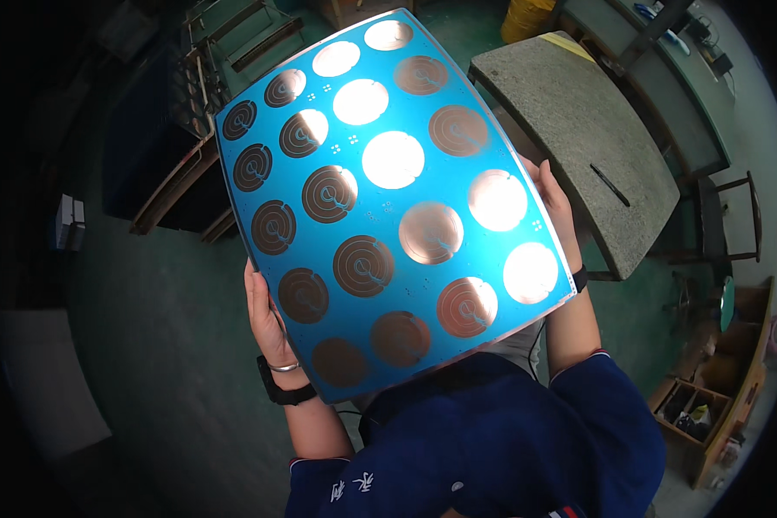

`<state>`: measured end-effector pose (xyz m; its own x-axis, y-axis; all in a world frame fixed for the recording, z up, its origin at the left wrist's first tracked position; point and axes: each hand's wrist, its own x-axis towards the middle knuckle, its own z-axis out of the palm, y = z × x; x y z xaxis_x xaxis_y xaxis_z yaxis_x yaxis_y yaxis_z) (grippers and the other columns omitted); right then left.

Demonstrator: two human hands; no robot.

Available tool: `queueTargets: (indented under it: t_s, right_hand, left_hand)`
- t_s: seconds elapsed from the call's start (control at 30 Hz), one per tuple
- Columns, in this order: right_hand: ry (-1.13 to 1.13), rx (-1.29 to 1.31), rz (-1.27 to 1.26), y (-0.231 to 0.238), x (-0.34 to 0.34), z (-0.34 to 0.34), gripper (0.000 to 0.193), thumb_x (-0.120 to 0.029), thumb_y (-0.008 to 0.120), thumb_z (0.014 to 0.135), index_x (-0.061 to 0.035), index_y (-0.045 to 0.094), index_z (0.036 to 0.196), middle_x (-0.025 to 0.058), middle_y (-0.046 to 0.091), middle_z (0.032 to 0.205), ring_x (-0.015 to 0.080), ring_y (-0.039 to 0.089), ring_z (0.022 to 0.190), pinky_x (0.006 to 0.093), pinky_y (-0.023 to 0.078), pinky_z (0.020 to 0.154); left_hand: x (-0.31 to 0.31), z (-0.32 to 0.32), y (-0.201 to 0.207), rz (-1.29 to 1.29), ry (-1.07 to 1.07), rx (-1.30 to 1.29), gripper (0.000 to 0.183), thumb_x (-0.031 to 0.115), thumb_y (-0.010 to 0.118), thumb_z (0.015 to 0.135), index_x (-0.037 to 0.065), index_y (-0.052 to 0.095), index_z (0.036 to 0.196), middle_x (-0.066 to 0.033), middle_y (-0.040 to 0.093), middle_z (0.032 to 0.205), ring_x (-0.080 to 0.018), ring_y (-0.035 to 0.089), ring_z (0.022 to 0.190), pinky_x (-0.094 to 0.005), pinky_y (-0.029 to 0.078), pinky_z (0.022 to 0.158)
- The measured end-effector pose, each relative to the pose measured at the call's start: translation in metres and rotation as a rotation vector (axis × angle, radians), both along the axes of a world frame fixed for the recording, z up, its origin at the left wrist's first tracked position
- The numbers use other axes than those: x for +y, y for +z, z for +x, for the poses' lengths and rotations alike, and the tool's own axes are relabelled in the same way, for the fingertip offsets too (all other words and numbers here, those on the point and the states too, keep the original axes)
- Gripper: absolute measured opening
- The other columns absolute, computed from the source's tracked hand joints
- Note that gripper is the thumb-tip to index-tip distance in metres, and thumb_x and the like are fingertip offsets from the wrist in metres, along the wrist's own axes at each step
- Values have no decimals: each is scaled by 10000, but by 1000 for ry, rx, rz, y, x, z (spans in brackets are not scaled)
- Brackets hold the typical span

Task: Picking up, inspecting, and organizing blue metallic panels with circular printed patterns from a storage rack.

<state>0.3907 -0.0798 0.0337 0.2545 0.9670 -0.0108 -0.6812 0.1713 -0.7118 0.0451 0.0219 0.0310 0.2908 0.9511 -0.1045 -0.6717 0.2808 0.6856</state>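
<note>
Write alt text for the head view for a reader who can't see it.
A person's left hand and right hand hold opposite edges of a blue panel with twenty copper discs, some glinting. Beyond the right hand, a black pen lies on a grey table.

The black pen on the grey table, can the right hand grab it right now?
Probably not: the right hand is busy holding the edge of the blue panel. Otherwise the way looks free, with nothing seen between it and the black pen on the grey table.
</note>
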Motion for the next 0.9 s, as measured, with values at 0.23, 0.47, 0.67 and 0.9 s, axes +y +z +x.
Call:
queueTargets:
  t_s: [0.23,0.47,0.67,0.9]
  right_hand:
    - [54,-347,-239,-18,-25,18,413,-236,528,939,88,530,1195,106,642,1024,133,616,895,243,490,801]
    - [56,-463,-348,-22,-25,25,368,-193,559,921,54,540,1194,59,644,1009,77,600,831,186,483,722]
    - [-38,-452,-327,-39,-20,18,332,-191,558,923,33,561,1168,30,644,925,57,583,749,178,461,631]
    - [-14,-462,-271,-44,-24,20,317,-193,571,913,21,571,1148,34,646,966,92,591,843,229,465,763]
  left_hand:
    - [-4,-1,7,73,86,-7,369,194,353,1003,41,330,1338,-136,510,1242,-208,596,1026,-353,558,836]
    - [-7,2,9,110,120,24,343,172,421,985,36,366,1295,-118,516,1229,-194,572,1061,-329,514,885]
    - [-7,-6,8,207,49,2,343,154,443,975,61,373,1297,-102,518,1237,-198,555,1085,-357,483,929]
    - [-9,-11,0,214,14,19,338,141,504,950,87,411,1271,-83,557,1191,-184,571,1063,-350,492,912]
